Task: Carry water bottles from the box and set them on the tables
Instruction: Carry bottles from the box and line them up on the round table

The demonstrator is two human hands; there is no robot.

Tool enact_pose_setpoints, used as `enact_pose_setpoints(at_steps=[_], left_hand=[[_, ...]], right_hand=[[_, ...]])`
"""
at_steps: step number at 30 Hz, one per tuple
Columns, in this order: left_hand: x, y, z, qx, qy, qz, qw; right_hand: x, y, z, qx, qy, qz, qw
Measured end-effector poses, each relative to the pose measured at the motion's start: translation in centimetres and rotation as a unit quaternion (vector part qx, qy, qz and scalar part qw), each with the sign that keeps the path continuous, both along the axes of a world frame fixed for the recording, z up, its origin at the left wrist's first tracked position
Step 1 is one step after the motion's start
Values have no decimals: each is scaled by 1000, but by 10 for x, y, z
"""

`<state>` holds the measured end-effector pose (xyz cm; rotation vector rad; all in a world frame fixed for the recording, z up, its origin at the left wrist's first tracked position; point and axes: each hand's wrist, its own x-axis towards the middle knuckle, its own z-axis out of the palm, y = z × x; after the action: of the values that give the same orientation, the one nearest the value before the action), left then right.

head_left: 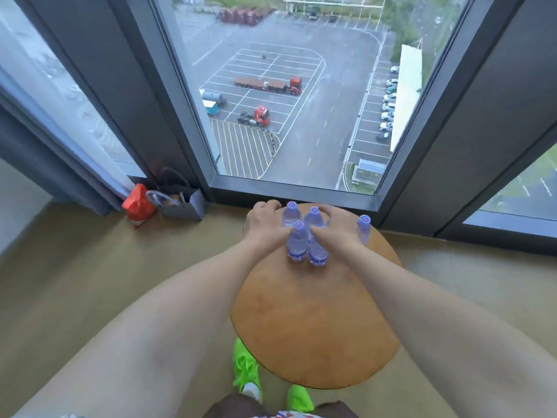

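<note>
- Now the left hand (261,222) and the right hand (337,229) both curl around a small bunch of water bottles (298,241), one hand on each side.
- Between the hands, three or four bottles stand close together on the round counter (313,321).
- Just past the right hand, one more bottle (364,229) stands alone on the counter.
- This looks like the setting-down step.
- Next, I think the hands should let go slowly so no bottle tips, then go back to the box, which is not in view.

A round wooden table (313,321) bears four upright water bottles (297,241) near its far edge.
</note>
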<state>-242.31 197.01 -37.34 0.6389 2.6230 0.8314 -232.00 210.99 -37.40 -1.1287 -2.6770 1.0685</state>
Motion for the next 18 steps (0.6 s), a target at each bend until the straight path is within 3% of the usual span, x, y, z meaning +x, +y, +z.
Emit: enact_pose_setpoints(at_steps=[9, 13, 18], left_hand=[[25, -154, 66, -47, 74, 114, 990], [39, -263, 78, -46, 91, 220, 970], [86, -433, 82, -58, 82, 350, 931]], right_hand=[[-36, -141, 59, 18, 42, 189, 981], [-48, -242, 73, 57, 59, 291, 953], [-43, -412, 81, 81, 66, 436, 894]])
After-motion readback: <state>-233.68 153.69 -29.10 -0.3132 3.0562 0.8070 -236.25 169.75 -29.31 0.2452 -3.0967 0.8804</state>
